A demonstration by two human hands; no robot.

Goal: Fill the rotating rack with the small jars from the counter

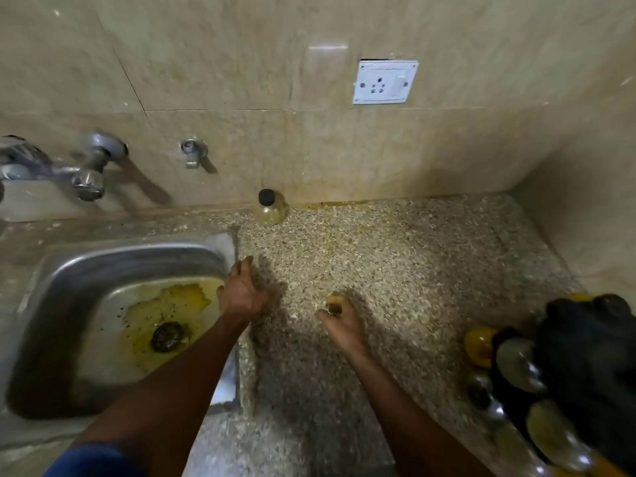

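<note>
- Speckled stone worktop [395, 270] fills the centre of view; a steel sink [69, 287] is let into it on the left.
- Nearest, lower right: rotating rack [585, 356], dark and blurred, with rounded jars already seated round its lower tiers. How many slots are still free cannot be read.
- Right hand [344, 321]: fingers curled in over the worktop, pinching something small at the fingertips. Blur hides what it is.
- Left hand [241, 290]: loosely open, fingers spread and pointing away from the body, holding nothing, poised over the sink's right rim where it meets the worktop.
- Farthest: one small jar [270, 210] with a black cap, upright, set at the back edge of the worktop and touching or all but touching the wall tiles. Long axis vertical.
- Key relation: the jar lies straight ahead of both hands, well apart, slightly left of the gap between them. Left hand is the nearer and the free one, so judged the better placed to reach forward for it.
- Judgement: the rack sits on the opposite, right side, so the jar must cross the body line or pass to the right hand.
- Wall: socket plate [385, 82] above; taps [93, 166] over the sink.
</note>
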